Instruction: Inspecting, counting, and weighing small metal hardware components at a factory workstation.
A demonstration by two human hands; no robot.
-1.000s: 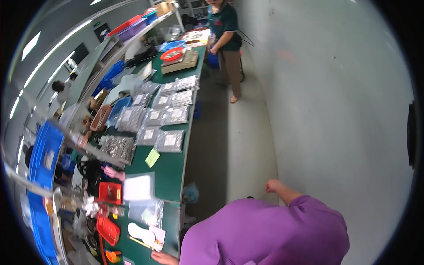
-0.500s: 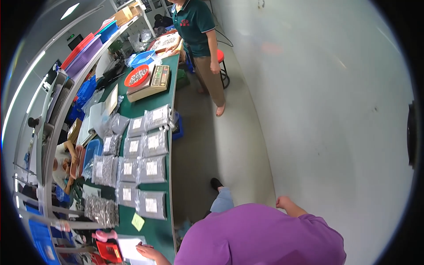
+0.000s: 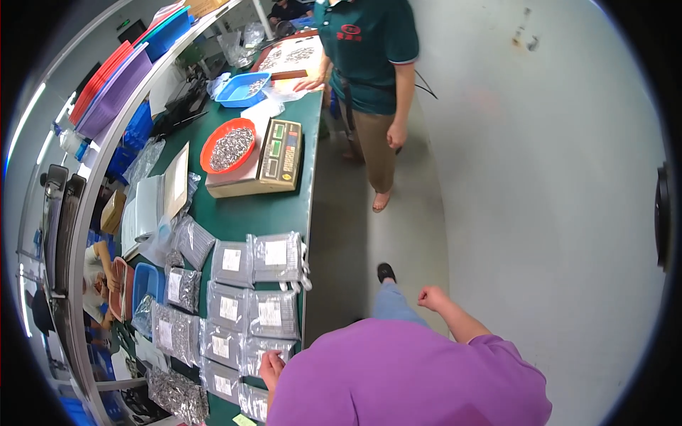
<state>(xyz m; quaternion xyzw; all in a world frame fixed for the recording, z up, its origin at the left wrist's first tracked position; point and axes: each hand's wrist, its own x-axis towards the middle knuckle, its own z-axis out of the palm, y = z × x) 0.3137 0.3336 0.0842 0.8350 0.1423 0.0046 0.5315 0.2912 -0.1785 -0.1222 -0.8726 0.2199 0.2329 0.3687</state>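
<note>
My left hand (image 3: 271,368) is over the right edge of the green table, in front of a clear bag of small grey parts (image 3: 256,356). Its fingers are curled in and nothing shows in them; I cannot tell whether it touches the bag. Out to the right, my right hand (image 3: 430,297) hangs in the air between the table and the wall, loosely closed with nothing in it. Labelled flat bags (image 3: 270,314) lie in two rows along the table's right side. Farther left lie fuller bags of metal pieces (image 3: 176,334).
A counting scale (image 3: 280,160) bears a red-orange bowl of metal parts (image 3: 231,148). Beyond it is a blue tray (image 3: 243,90). A co-worker in a dark green shirt (image 3: 366,53) stands at the table's far right. A shelf rail (image 3: 117,163) runs along the left; a wall (image 3: 547,213) bounds the right.
I have moved forward along the table, so the bags, scale and co-worker appear nearer. My left hand has left the white sheet and is now beside the bags.
</note>
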